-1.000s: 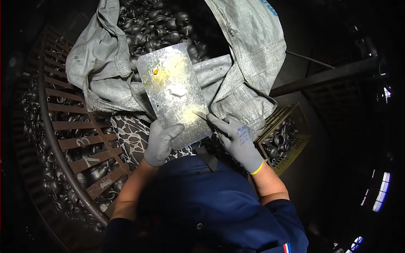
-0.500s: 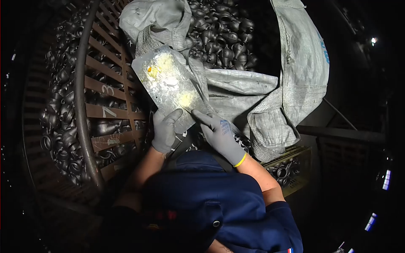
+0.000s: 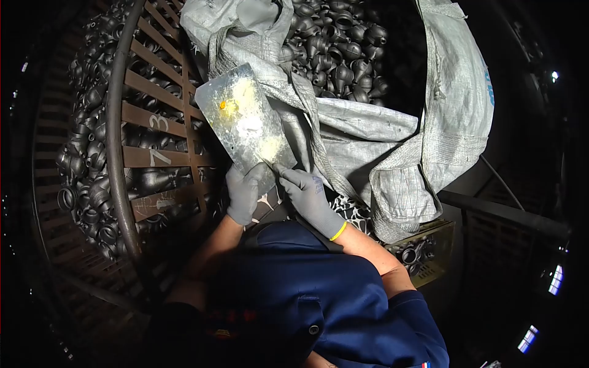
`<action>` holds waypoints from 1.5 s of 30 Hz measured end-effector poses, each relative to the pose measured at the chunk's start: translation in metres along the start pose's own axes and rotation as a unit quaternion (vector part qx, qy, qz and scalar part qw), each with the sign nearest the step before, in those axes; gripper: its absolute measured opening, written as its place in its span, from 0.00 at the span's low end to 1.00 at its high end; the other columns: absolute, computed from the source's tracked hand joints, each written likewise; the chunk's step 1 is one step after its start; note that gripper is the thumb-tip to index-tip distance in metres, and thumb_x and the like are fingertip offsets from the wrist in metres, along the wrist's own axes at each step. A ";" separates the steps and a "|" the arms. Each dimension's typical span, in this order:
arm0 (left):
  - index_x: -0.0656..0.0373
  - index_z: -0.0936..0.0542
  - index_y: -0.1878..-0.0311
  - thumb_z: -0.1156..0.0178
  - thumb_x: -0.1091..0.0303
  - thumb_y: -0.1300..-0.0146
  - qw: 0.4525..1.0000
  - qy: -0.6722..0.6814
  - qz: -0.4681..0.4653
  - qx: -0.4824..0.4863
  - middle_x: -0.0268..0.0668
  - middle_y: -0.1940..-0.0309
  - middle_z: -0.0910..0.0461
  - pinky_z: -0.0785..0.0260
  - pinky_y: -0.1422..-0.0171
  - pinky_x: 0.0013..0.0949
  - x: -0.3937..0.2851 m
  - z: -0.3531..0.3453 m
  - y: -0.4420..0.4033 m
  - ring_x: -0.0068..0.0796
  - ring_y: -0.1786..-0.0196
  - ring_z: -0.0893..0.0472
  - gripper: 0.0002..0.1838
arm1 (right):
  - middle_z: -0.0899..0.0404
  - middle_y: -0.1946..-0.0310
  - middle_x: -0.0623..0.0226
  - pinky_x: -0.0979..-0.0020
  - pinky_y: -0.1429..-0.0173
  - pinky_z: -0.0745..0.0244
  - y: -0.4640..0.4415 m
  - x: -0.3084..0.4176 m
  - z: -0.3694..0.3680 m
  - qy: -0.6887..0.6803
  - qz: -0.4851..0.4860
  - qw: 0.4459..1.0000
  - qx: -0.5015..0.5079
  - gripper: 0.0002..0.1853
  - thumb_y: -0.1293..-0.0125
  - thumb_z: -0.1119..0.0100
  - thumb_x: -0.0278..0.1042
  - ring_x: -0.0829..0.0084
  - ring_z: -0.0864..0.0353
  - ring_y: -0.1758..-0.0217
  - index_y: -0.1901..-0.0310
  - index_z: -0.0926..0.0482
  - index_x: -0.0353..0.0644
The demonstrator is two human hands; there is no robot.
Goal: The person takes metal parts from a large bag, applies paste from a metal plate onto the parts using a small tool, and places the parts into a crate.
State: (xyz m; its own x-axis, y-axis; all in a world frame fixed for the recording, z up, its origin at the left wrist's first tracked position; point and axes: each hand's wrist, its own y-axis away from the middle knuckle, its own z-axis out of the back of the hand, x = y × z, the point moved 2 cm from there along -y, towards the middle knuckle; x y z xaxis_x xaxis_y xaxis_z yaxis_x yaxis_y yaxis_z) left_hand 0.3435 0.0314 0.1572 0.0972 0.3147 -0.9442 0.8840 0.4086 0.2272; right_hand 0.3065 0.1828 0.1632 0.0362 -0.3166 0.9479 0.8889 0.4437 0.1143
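Note:
My left hand (image 3: 243, 191), in a grey glove, is closed on the lower edge of a flat grey plate (image 3: 216, 92), thumb on top. Pale yellow-white patches and a small orange spot mark the plate's bright, scuffed face. At the plate's lower right corner is my right hand (image 3: 307, 193), gloved in grey with a yellow cuff. Its fingers are pinched, and a thin dark line shows at the fingertips; what it is I cannot make out. Beyond the plate, a large white woven sack (image 3: 368, 119) lies open around dark metal fittings (image 3: 340, 52).
On the left stands a brown slatted metal crate (image 3: 156, 156) with chalk digits, filled with more dark fittings (image 3: 92, 172). A yellowish crate (image 3: 438, 267) of metal parts sits at lower right. A dark horizontal bar (image 3: 503, 211) runs along the right side.
The sack and fittings have shifted slightly right in view. The plate is turned a little more upright, still in my left hand, and both hands sit slightly lower.

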 end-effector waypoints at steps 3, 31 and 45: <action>0.66 0.28 0.42 0.47 0.80 0.39 1.000 -0.002 -0.002 0.002 0.38 0.50 0.21 0.29 0.43 0.31 0.001 -0.006 0.000 0.27 0.50 0.21 0.21 | 0.18 0.65 0.56 0.72 0.56 0.26 0.000 -0.011 -0.002 0.020 0.031 0.999 -0.011 0.16 0.35 0.42 0.28 0.69 0.19 0.63 0.47 0.20 0.39; 0.67 0.26 0.43 0.46 0.82 0.40 0.999 0.006 0.005 0.034 0.36 0.51 0.21 0.29 0.44 0.29 -0.001 -0.011 -0.005 0.24 0.51 0.21 0.20 | 0.17 0.50 0.57 0.72 0.43 0.27 0.001 -0.012 0.002 -0.012 -0.026 1.000 -0.005 0.17 0.34 0.43 0.27 0.70 0.18 0.48 0.44 0.21 0.38; 0.67 0.29 0.39 0.49 0.83 0.40 0.998 0.008 -0.004 0.061 0.35 0.48 0.23 0.32 0.40 0.28 -0.001 -0.015 -0.006 0.24 0.48 0.23 0.23 | 0.16 0.51 0.60 0.77 0.47 0.27 0.007 -0.037 0.007 -0.064 -0.075 0.992 -0.077 0.17 0.33 0.43 0.28 0.79 0.19 0.52 0.43 0.23 0.38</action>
State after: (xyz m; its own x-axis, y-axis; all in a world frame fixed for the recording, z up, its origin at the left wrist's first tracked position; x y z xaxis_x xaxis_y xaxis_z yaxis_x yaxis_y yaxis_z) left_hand 0.3311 0.0410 0.1599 0.0841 0.3255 -0.9418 0.9338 0.3042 0.1885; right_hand 0.3080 0.2030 0.1308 -0.1512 -0.2563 0.9547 0.9398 0.2622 0.2192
